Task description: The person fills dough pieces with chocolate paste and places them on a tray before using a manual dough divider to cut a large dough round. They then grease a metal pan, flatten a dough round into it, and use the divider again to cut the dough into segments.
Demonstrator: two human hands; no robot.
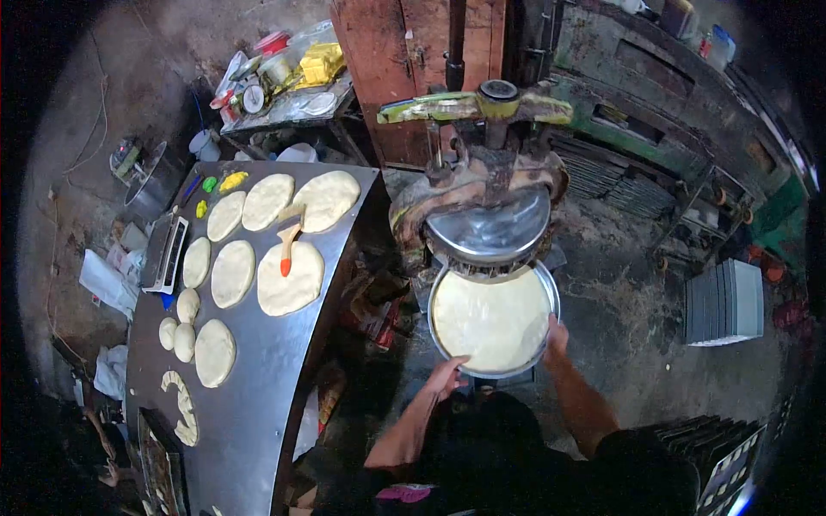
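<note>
Dim workroom: a steel table (pixel 262 378) bears dough rounds (pixel 268 202) near its far edge. At the dough press (pixel 490 224), a round metal pan (pixel 499 375) is gripped by its rim: left hand (pixel 447 377) near-left, right hand (pixel 557 338) at right. It looks stiff, probably weighty; the dough sheet (pixel 490 316) inside seems soft, perhaps tacky, so rim holds suit.

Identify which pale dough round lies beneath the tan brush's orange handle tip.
The lower pale dough round at the right edge of the grey metal table, nearest the round silver metal pan. Only it lies under the orange handle tip of the tan brush.
</note>
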